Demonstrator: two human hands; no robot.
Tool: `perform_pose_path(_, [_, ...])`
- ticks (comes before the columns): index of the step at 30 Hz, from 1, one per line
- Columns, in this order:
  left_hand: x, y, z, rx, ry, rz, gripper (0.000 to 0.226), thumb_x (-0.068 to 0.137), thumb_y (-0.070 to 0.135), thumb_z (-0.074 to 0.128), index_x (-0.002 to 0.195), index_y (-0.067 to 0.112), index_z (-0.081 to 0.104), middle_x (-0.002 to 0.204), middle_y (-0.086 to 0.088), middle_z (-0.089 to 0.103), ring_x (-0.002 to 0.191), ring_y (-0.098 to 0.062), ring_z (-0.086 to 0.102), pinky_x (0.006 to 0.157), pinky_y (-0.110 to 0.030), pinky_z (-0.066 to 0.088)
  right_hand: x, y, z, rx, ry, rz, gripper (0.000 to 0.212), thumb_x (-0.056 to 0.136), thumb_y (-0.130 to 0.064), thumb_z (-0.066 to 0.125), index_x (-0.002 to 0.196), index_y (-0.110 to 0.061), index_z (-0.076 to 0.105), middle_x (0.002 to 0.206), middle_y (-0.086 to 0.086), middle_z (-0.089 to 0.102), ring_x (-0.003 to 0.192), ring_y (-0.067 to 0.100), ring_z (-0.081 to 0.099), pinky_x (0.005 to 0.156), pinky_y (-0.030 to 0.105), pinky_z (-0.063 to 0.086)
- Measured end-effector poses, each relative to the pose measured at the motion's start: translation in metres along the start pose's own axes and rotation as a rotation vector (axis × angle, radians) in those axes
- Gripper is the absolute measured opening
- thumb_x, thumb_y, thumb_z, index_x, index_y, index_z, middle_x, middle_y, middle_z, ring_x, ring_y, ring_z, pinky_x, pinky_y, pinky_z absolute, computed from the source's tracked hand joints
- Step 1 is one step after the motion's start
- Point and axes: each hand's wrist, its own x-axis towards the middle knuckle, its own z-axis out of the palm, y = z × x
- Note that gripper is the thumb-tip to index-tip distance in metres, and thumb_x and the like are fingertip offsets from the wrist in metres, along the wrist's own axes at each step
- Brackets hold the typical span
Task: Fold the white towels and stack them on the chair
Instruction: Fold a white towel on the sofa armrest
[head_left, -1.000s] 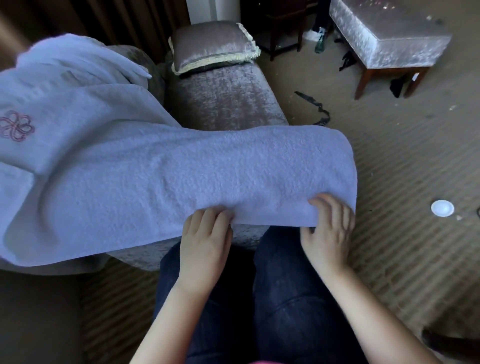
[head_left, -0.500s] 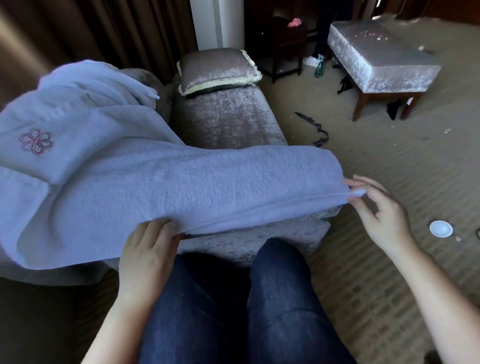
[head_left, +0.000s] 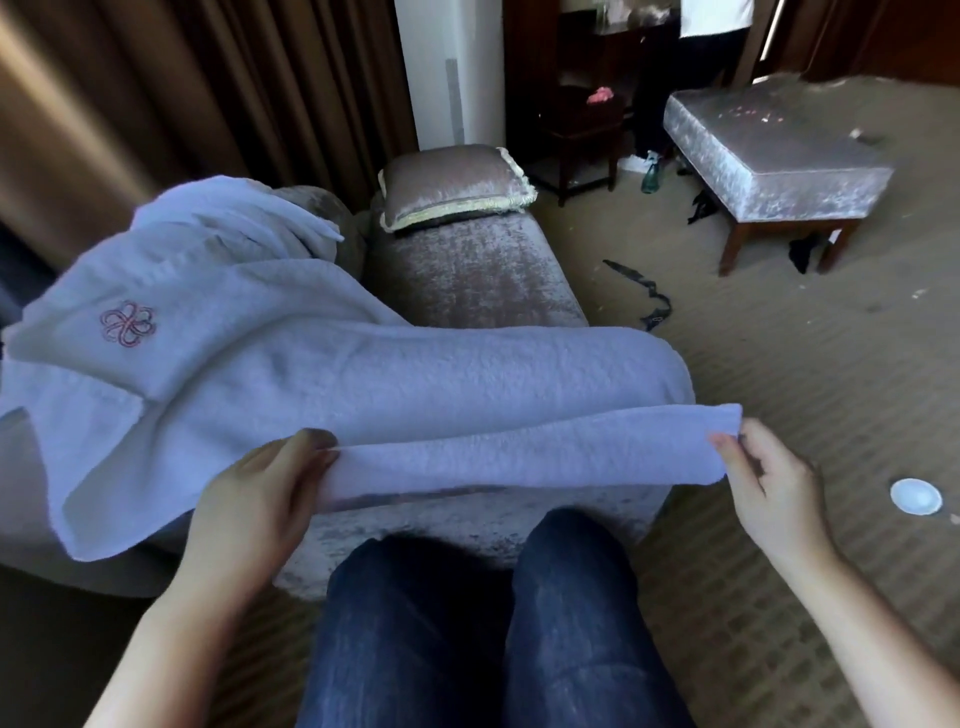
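Across the front end of the long grey-brown velvet chair (head_left: 467, 280), the white terry towel (head_left: 415, 379) lies stretched sideways, with its near edge lifted off the seat as a long narrow band held taut between the two hands. The left hand (head_left: 260, 499) grips the left end of that band, fingers curled over the top of the cloth and thumb tucked under it. The right hand (head_left: 769, 483) pinches the far right corner between thumb and fingertips, just past the chair's edge and over the ribbed tan carpet (head_left: 831, 364). To the left the white towelling bunches up into a heap draped over the chair's side, with a small pink embroidered flower emblem (head_left: 127, 322) on it (honestly can't tell if that's the same towel or another one under it). A velvet cushion with cream fringe trim (head_left: 452, 187) sits at the far end of the seat, well clear of the towel. The person's dark blue jeans (head_left: 467, 623) fill the bottom middle, knees up against the chair front. Out on the carpet there's a small round white lid (head_left: 915, 496) near the right hand, a black strap (head_left: 644, 296) further off, and a silvery upholstered footstool on wooden legs (head_left: 769, 156) at the back right. Brown curtains (head_left: 208, 88) hang behind the heap.
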Motion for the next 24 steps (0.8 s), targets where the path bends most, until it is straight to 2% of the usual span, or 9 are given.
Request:
perform_pose_path(2, [0.028, -0.002, -0.009, 0.014, 0.04, 0.056, 0.024, 0.093, 0.035, 0.041, 0.098, 0.018, 0.058, 0.075, -0.008, 0.067, 0.063, -0.033, 0.065, 0.051, -0.032, 0.044, 0.01, -0.005, 0.0, 0.048, 0.03, 0.063, 0.029, 0.093, -0.053, 0.046, 0.089, -0.026, 0.058, 0.078, -0.002, 0.061, 0.064, 0.014, 0.053, 0.059, 0.027, 0.04])
perform_pose_path(4, [0.059, -0.004, -0.015, 0.052, 0.092, 0.121, 0.032, 0.093, 0.033, 0.042, 0.094, 0.01, 0.064, 0.076, -0.009, 0.068, 0.062, -0.033, 0.065, 0.048, -0.033, 0.044, 0.024, -0.011, 0.001, 0.045, 0.068, 0.092, 0.016, 0.095, -0.031, 0.058, 0.081, -0.024, 0.057, 0.075, -0.004, 0.06, 0.06, 0.011, 0.049, 0.056, 0.022, 0.036])
perform_pose_path(6, [0.093, -0.009, -0.014, 0.106, 0.111, 0.178, 0.033, 0.092, 0.03, 0.044, 0.092, 0.007, 0.067, 0.073, -0.01, 0.068, 0.057, -0.032, 0.063, 0.045, -0.035, 0.046, 0.04, -0.014, 0.002, 0.001, 0.119, 0.122, 0.019, 0.093, -0.019, 0.063, 0.076, -0.023, 0.056, 0.072, -0.001, 0.057, 0.057, 0.015, 0.043, 0.053, 0.021, 0.031])
perform_pose_path(10, [0.151, -0.02, 0.001, 0.198, 0.077, 0.263, 0.021, 0.086, 0.015, 0.052, 0.095, 0.009, 0.07, 0.072, -0.014, 0.067, 0.055, -0.033, 0.061, 0.045, -0.037, 0.046, 0.067, -0.013, 0.008, -0.036, 0.136, 0.241, 0.026, 0.094, -0.022, 0.061, 0.07, -0.014, 0.055, 0.06, -0.003, 0.051, 0.056, 0.013, 0.037, 0.052, 0.022, 0.027])
perform_pose_path(13, [0.176, -0.024, 0.02, 0.189, 0.036, 0.306, 0.041, 0.086, 0.03, 0.036, 0.094, 0.009, 0.07, 0.07, -0.013, 0.066, 0.055, -0.032, 0.06, 0.046, -0.03, 0.04, 0.077, -0.01, 0.013, -0.11, 0.066, 0.291, 0.043, 0.096, -0.024, 0.056, 0.058, -0.014, 0.039, 0.048, 0.003, 0.029, 0.052, 0.015, 0.028, 0.051, 0.031, 0.018])
perform_pose_path(15, [0.185, -0.029, 0.035, 0.168, -0.012, 0.323, 0.049, 0.085, 0.037, 0.03, 0.093, 0.009, 0.069, 0.07, -0.012, 0.064, 0.058, -0.032, 0.059, 0.047, -0.03, 0.039, 0.08, -0.01, 0.015, -0.154, 0.033, 0.298, 0.048, 0.097, -0.025, 0.054, 0.056, -0.016, 0.031, 0.048, 0.0, 0.024, 0.048, 0.015, 0.024, 0.051, 0.035, 0.018])
perform_pose_path(17, [0.192, -0.035, 0.05, 0.195, -0.045, 0.32, 0.041, 0.089, 0.035, 0.035, 0.092, 0.009, 0.067, 0.071, -0.011, 0.064, 0.059, -0.032, 0.059, 0.047, -0.032, 0.04, 0.083, -0.007, 0.018, -0.182, 0.017, 0.306, 0.048, 0.097, -0.026, 0.054, 0.056, -0.015, 0.03, 0.047, 0.0, 0.025, 0.047, 0.016, 0.025, 0.05, 0.036, 0.018])
perform_pose_path(20, [0.198, -0.041, 0.07, 0.24, -0.068, 0.265, 0.019, 0.096, 0.023, 0.054, 0.091, 0.008, 0.066, 0.072, -0.012, 0.064, 0.061, -0.034, 0.06, 0.049, -0.031, 0.035, 0.085, -0.004, 0.024, -0.207, 0.037, 0.318, 0.047, 0.096, -0.026, 0.054, 0.056, -0.012, 0.033, 0.047, 0.002, 0.028, 0.048, 0.018, 0.027, 0.049, 0.036, 0.019])
perform_pose_path(24, [0.193, -0.045, 0.093, 0.278, -0.099, 0.266, 0.017, 0.092, 0.02, 0.062, 0.082, 0.006, 0.064, 0.067, -0.013, 0.063, 0.061, -0.034, 0.06, 0.046, -0.031, 0.038, 0.087, 0.0, 0.033, -0.282, 0.071, 0.352, 0.043, 0.096, -0.032, 0.054, 0.06, -0.009, 0.045, 0.049, 0.004, 0.043, 0.051, 0.024, 0.042, 0.047, 0.032, 0.026])
